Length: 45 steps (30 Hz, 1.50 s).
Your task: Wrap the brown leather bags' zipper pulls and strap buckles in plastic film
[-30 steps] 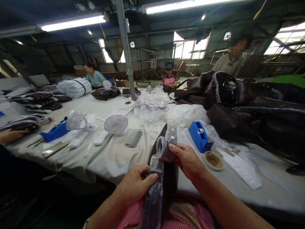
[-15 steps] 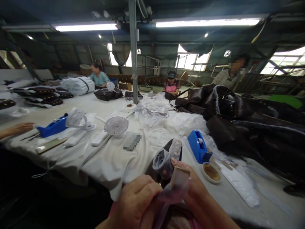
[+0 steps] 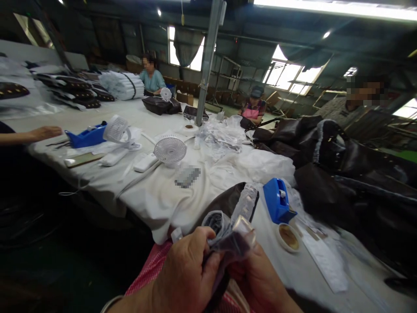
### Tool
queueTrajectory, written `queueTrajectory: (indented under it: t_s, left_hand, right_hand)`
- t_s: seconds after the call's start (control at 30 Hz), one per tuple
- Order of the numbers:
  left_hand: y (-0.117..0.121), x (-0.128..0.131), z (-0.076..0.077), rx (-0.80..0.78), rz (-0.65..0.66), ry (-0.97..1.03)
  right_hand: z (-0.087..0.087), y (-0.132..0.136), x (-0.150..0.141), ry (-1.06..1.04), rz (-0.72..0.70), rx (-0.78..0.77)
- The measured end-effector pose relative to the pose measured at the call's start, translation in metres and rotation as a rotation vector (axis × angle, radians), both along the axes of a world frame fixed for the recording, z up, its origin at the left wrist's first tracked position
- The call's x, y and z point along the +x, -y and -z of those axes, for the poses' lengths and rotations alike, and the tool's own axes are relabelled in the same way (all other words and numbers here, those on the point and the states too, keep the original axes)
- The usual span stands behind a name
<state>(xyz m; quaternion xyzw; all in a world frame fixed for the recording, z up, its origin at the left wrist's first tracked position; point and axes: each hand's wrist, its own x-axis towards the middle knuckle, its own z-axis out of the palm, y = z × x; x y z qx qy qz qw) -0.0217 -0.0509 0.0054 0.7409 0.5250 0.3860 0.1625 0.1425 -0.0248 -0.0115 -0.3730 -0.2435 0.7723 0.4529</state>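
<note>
My left hand (image 3: 189,267) is closed, its thumb and fingers pinching a dark strap (image 3: 224,248) covered in clear plastic film. Lower right of it, my right hand (image 3: 260,276) is closed around the same wrapped strap, under a rectangular metal buckle (image 3: 243,228). Its fingertips are largely hidden. Beyond the hands, a dark brown leather bag (image 3: 224,201) lies against the table edge, with plastic over a row of studs (image 3: 246,200). A roll of plastic film (image 3: 215,222) shows just above my left thumb.
Right of the bag stand a blue tape dispenser (image 3: 276,202) and a tape roll (image 3: 289,238). White fans (image 3: 170,150), another blue dispenser (image 3: 86,136) and a co-worker's hand (image 3: 47,132) are to the left. Dark leather bags (image 3: 325,174) pile at right; a post (image 3: 208,65) rises behind.
The view has swung down and left. My right hand has dropped from the rolled film to below the buckle. My left thumb has come up beside the film, and more of the bag shows.
</note>
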Motion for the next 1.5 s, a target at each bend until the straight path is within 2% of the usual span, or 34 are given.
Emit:
queueTrajectory:
  t_s: [0.07, 0.23, 0.4, 0.47, 0.67, 0.73, 0.83, 0.9, 0.93, 1.0, 1.07, 1.1, 1.13, 1.2, 1.27, 1.37, 1.5]
  left_hand:
    - [-0.002, -0.002, 0.001, -0.064, -0.031, -0.037]
    - [-0.008, -0.009, -0.010, -0.354, 0.048, -0.081]
    - [-0.013, -0.012, -0.026, -0.482, 0.211, 0.233]
    - [-0.016, -0.011, -0.028, -0.593, 0.233, 0.350]
    - [-0.025, -0.001, -0.016, -1.055, 0.335, 0.677]
    - [-0.028, 0.001, -0.011, -1.127, 0.352, 0.724]
    - [-0.029, 0.000, -0.010, -1.106, 0.358, 0.679]
    - [-0.030, -0.004, -0.013, -1.033, 0.365, 0.605]
    - [-0.030, -0.006, -0.016, -0.980, 0.359, 0.560]
    - [-0.031, -0.010, -0.021, -0.851, 0.328, 0.455]
    - [-0.032, -0.012, -0.026, -0.697, 0.299, 0.335]
    - [-0.032, -0.012, -0.027, -0.626, 0.299, 0.275]
    - [-0.032, -0.010, -0.028, -0.569, 0.312, 0.224]
    - [-0.031, -0.006, -0.029, -0.492, 0.347, 0.156]
    - [-0.030, 0.000, -0.028, -0.455, 0.363, 0.104]
    - [-0.028, 0.005, -0.023, -0.440, 0.345, -0.019]
    - [-0.032, 0.005, -0.015, -0.315, 0.377, -0.111]
  right_hand:
    - [0.001, 0.000, -0.002, -0.001, -0.004, -0.017]
    - [0.000, 0.000, -0.008, -0.026, -0.018, -0.038]
    - [-0.001, 0.001, -0.009, -0.043, -0.050, -0.036]
    - [0.000, 0.002, -0.008, -0.044, -0.073, -0.026]
    - [0.009, 0.003, -0.007, 0.004, -0.092, -0.009]
    - [0.012, 0.001, -0.005, 0.046, -0.081, 0.021]
    - [0.013, -0.005, 0.005, 0.223, -0.078, 0.086]
    - [0.011, -0.006, 0.020, 0.472, -0.079, 0.208]
    - [0.009, -0.006, 0.030, 0.634, -0.030, 0.320]
    - [0.003, -0.004, 0.052, 0.960, 0.160, 0.655]
    - [-0.007, -0.004, 0.070, 1.192, 0.317, 1.087]
    - [-0.014, -0.005, 0.075, 1.267, 0.303, 1.310]
    - [-0.022, -0.007, 0.076, 1.322, 0.224, 1.517]
    - [-0.040, -0.015, 0.069, 1.430, -0.042, 1.798]
    - [-0.057, -0.025, 0.054, 1.516, -0.263, 1.902]
    - [-0.075, -0.040, 0.034, 1.539, -0.528, 1.886]
    - [-0.079, -0.054, 0.031, 1.521, -0.686, 1.956]
